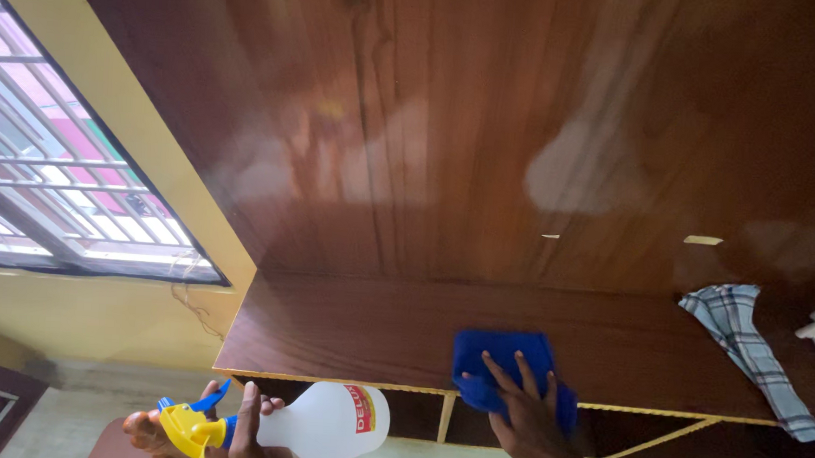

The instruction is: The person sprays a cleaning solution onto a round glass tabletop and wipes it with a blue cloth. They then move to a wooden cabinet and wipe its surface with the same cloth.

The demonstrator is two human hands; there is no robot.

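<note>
A: Where's the blue cloth (503,366)?

B: At the front edge of the brown shelf top (346,333), under the right hand (529,421), fingers spread flat on it. The left hand (230,429) grips a white spray bottle (318,424), below the edge.

A: How far along?

B: Hard to judge; no wet streaks show. Bare wood runs left; a checked cloth (750,345) lies well right.
</note>
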